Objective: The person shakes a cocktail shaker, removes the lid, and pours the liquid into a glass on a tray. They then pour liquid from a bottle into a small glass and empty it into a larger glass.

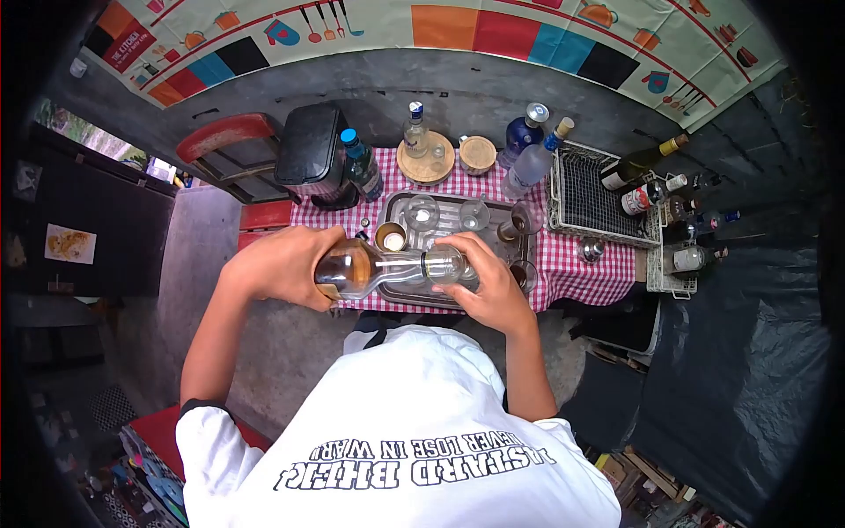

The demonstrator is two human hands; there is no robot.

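My left hand (295, 264) is wrapped round the body of a clear glass bottle (354, 269) with amber liquid in it. The bottle lies almost level, its neck pointing right. Closed round a small clear glass (444, 262), my right hand (491, 289) has it right at the bottle's mouth. Both are over the near side of a dark serving tray (396, 201). On the tray stand a gold-coloured metal cup (390, 236), two clear glasses (422, 212) and a stemmed glass (513, 227) with dark liquid. Another dark-looking glass (523, 275) stands beside my right hand.
A checked cloth (581, 264) covers the table. Behind the tray are a blue-capped bottle (361, 167), a small bottle (415, 132) on a round wooden board (426, 172), and two tall bottles (526, 169). A wire basket (607, 189) and several bottles line the right.
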